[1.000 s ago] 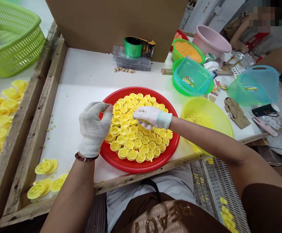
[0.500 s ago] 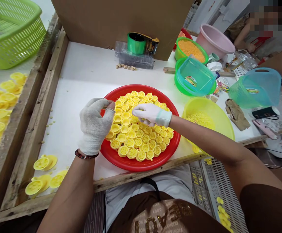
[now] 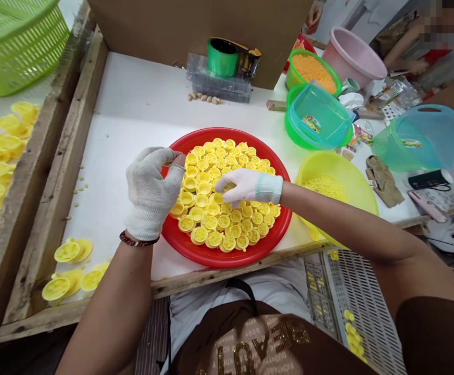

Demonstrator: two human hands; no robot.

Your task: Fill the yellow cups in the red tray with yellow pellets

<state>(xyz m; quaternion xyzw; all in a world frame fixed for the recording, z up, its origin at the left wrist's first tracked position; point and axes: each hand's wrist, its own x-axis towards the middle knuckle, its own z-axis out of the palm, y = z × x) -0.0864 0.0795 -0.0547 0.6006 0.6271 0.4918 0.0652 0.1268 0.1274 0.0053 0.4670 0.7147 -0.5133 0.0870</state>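
A red round tray (image 3: 227,259) holds many small yellow toy cups on saucers (image 3: 211,223), packed close together; many contain little yellow bits. At the tray's left rim is my left hand (image 3: 152,182), in a white knitted glove with the thumb tip bare. Its thumb and forefinger are pinched together; whatever they hold is hidden. My right hand (image 3: 246,186), in a white glove with a mint cuff, hovers over the middle cups. Between its curled fingers and thumb show what look like small yellow pieces (image 3: 229,186).
Right of the tray stands a yellow bowl (image 3: 362,200) of small yellow pieces. Green and blue baskets (image 3: 418,135) and an orange-filled bowl (image 3: 315,73) sit behind it. A tape dispenser (image 3: 223,57) is at the back. Wooden rails (image 3: 71,130) edge the left; loose cups (image 3: 68,251) lie nearby.
My right hand has shifted slightly right, and its thumb and fingers have parted a little, showing yellow between them. My left hand keeps its pinch. The whole view has tilted slightly.
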